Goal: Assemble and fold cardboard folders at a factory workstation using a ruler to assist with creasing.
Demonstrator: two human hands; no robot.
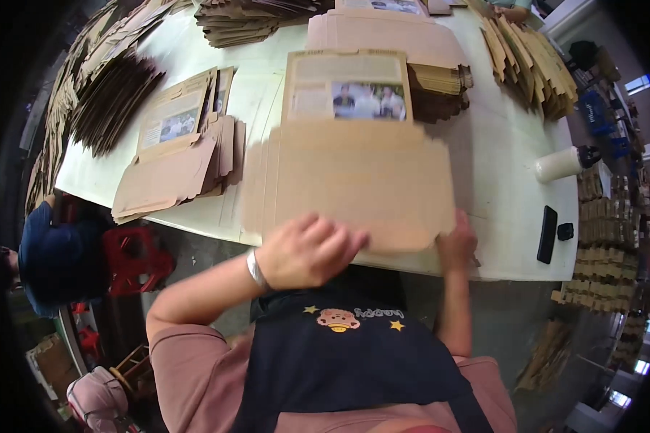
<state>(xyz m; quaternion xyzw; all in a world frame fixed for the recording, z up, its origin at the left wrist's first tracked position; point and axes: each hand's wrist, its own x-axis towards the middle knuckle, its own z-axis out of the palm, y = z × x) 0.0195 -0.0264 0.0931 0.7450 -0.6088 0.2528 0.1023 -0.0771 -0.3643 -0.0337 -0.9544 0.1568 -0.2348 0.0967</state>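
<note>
A flat brown cardboard blank [354, 180] with creased side flaps lies before me, its near edge at the table's front. Its far panel, a printed sheet with a group photo [368, 100], stretches away from me. My left hand [310, 249] is closed over the blank's near edge, fingers curled; whatever may be inside them is hidden. At the blank's right near corner, my right hand [457, 242] grips the edge, somewhat smeared by motion.
Left of the blank lies a pile of similar printed blanks [170, 159]. Stacks of folded cardboard [115, 101] line the far left, and another stack [531, 65] the far right. A bottle [556, 166] and a black phone [547, 234] sit at the table's right. Another person [58, 245] is at left.
</note>
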